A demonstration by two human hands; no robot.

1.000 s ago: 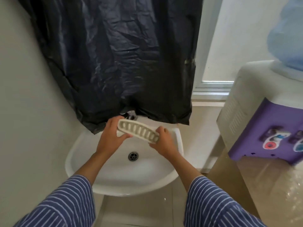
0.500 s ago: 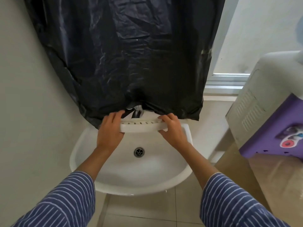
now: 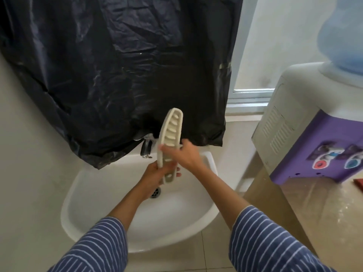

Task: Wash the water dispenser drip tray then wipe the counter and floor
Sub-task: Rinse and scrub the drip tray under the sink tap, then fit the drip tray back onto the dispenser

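Note:
The cream slotted drip tray [image 3: 170, 134] stands on end over the white sink [image 3: 110, 228], its slotted face towards me. My left hand [image 3: 155, 175] grips its lower end from below. My right hand [image 3: 186, 154] lies across the tray's middle, fingers on its face; it looks blurred. The chrome tap [image 3: 145, 147] is just left of the tray, partly under the black plastic sheet. No water stream is visible. The water dispenser [image 3: 294, 134], white with a purple front and a blue bottle on top, stands at the right.
A black plastic sheet [image 3: 117, 65] hangs on the wall above the sink. The dispenser rests on a glossy beige counter [image 3: 314, 222] at the right, with a small red object [image 3: 358, 183] at the frame's edge. Beige floor tiles [image 3: 206, 252] show below the sink.
The tray was held level by both ends near the tap; now it is turned upright, my left hand at its lower end and my right hand across its middle.

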